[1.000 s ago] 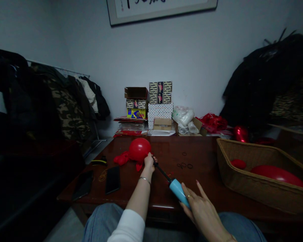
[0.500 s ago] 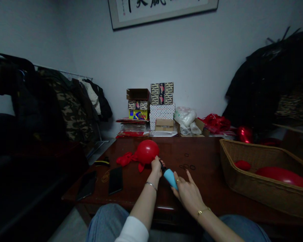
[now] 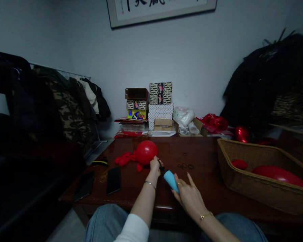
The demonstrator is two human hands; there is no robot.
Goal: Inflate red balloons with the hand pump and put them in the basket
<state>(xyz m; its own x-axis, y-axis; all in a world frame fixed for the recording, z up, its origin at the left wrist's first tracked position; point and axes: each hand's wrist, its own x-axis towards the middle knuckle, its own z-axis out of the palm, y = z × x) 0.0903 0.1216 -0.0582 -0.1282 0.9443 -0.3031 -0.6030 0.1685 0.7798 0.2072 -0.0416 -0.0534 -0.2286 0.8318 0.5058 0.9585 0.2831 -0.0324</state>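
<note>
A partly inflated red balloon (image 3: 146,152) rests over the table, its neck pinched in my left hand (image 3: 155,166) at the black front end of a hand pump. My right hand (image 3: 188,191) grips the pump's light blue body (image 3: 171,180), thumb and index finger around it and the other fingers spread. More red balloons (image 3: 123,159), knotted or limp, lie joined to the left of the inflated one. The nozzle inside the neck is hidden by my left fingers.
Several dark rubber bands (image 3: 184,165) lie beyond my right hand. A wicker basket (image 3: 242,178) with red balloons stands at right. At left are a dark phone (image 3: 113,180), another dark flat object (image 3: 83,186), yellow-black cutters (image 3: 100,162) and thin cord (image 3: 104,176). Boxes (image 3: 161,112) stand behind.
My right hand has drawn the blue pump body slightly back from my left hand, widening the black stretch between them. The balloon looks about the same size. The view has shifted slightly.
</note>
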